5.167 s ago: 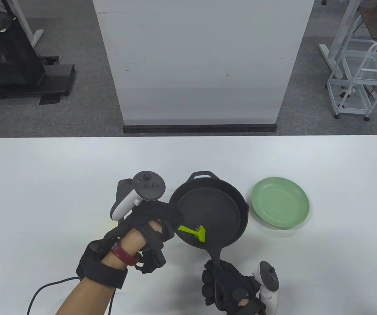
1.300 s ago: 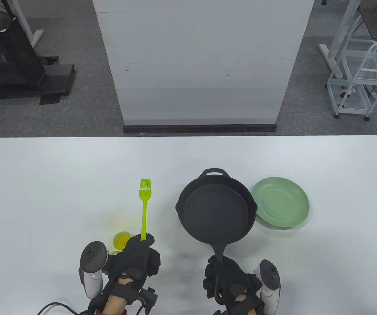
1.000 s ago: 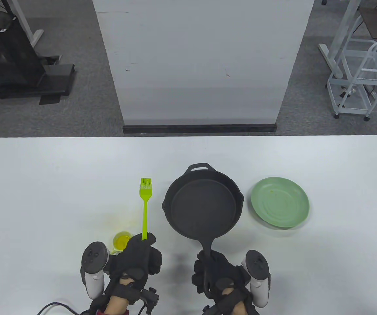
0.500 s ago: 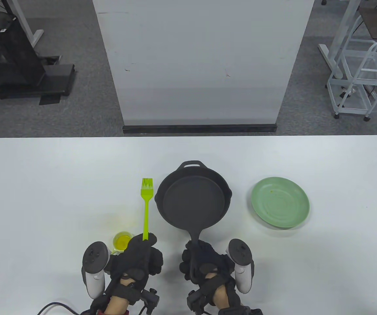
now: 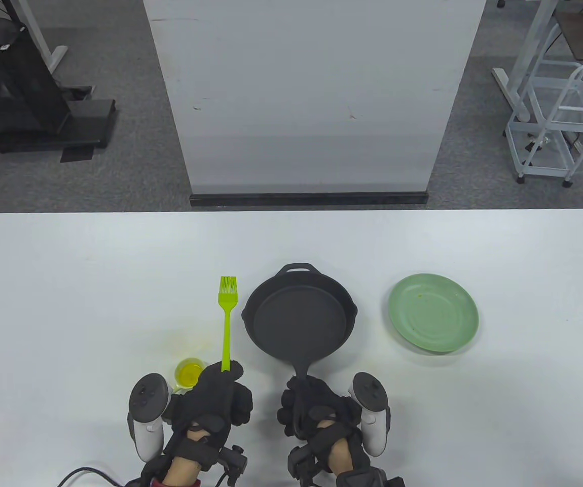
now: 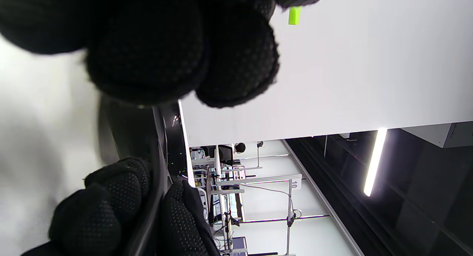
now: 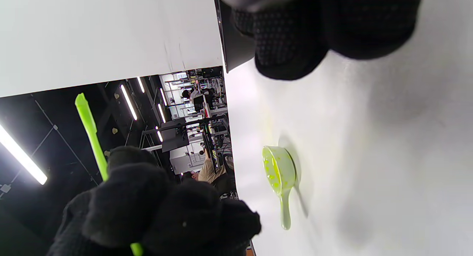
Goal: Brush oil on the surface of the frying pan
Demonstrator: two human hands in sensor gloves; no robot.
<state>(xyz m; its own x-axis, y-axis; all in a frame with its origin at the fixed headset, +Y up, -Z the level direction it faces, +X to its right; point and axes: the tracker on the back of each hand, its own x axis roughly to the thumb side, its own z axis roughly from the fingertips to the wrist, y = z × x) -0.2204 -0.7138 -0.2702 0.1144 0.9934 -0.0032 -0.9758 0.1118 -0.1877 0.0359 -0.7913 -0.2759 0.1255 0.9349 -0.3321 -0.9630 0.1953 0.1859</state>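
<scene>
Frying pan (image 5: 299, 314) is sitting at mid-table, its handle disappearing inside the clenched right hand (image 5: 317, 411). Left hand (image 5: 215, 401) is gripping the lime brush (image 5: 227, 319) by its handle end, bristles pointing away; the grip itself is being hidden by glove fabric. Oil cup (image 5: 188, 373) is partly covered; green plate (image 5: 433, 312) is lying right of the pan.

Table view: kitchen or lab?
Likely a lab or office workspace, not a kitchen: the white table faces a standing partition panel on grey carpet, with a wheeled wire cart nearby and no stove or sink.
</scene>
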